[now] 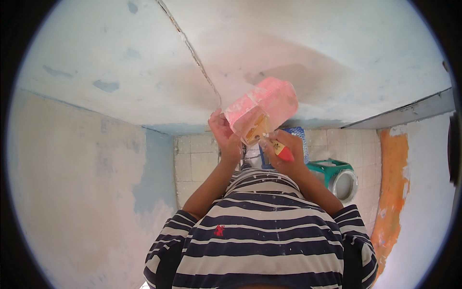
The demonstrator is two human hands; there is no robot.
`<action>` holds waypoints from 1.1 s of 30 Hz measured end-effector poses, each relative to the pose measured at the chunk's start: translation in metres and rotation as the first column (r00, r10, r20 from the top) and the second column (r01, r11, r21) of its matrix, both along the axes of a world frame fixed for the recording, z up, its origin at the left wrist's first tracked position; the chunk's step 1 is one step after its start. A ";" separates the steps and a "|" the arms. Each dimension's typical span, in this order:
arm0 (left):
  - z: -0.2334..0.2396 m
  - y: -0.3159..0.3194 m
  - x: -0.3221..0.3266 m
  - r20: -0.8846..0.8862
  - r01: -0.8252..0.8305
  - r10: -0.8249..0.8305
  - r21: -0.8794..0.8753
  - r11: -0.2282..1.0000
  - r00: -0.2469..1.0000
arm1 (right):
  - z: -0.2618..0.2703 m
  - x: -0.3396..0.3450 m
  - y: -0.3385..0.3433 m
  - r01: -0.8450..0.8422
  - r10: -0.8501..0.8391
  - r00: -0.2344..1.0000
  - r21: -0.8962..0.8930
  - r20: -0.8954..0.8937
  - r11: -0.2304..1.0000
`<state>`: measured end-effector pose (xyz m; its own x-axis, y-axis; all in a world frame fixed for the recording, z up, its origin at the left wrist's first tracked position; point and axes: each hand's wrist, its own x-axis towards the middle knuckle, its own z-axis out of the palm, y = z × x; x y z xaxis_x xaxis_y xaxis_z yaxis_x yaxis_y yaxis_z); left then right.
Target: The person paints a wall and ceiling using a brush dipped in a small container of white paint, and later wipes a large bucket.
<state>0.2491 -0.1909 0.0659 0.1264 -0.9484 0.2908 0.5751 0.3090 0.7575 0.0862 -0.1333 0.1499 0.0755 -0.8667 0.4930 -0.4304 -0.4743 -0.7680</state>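
A pink plastic container [261, 101], smeared with whitish material, is tilted in front of me. My left hand [225, 132] grips its left end. In my right hand [287, 150] is a putty knife [281, 149] with a pale, red-ended handle; its blade seems to lie at the container's near side, partly hidden. Behind the container rises a whitish wall [126, 47], with a long open crack [191, 48] running down towards my left hand.
Below on the right stand a green plastic stool [330, 164] and a round bucket [344, 185] with whitish contents. A blue perforated plastic item [297, 135] is partly behind my right hand. Tiled floor [198, 159] lies between patchy side walls, the right one with an orange strip [393, 180].
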 end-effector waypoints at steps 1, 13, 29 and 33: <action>0.001 0.000 0.003 0.002 0.000 0.000 0.003 1.000 1.000 | 0.002 0.000 -0.001 0.000 0.000 1.000 0.003 0.002 1.000; 0.013 0.005 0.016 -0.034 0.158 -0.156 0.070 0.985 0.987 | 0.031 -0.021 0.000 -0.049 0.054 0.998 0.298 -0.009 0.953; 0.003 0.011 0.025 -0.053 0.234 -0.229 0.157 0.959 0.972 | 0.028 -0.012 -0.004 -0.071 0.103 0.991 0.325 -0.085 0.943; -0.004 0.017 0.030 -0.075 0.253 -0.244 0.153 0.955 0.967 | 0.019 -0.013 -0.010 -0.008 0.047 0.994 0.366 -0.096 0.930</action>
<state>0.2794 -0.1736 0.0619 -0.1077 -0.9854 0.1320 0.6605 0.0283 0.7503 0.0730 -0.1431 0.1692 0.1345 -0.9822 0.1315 -0.5055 -0.1821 -0.8434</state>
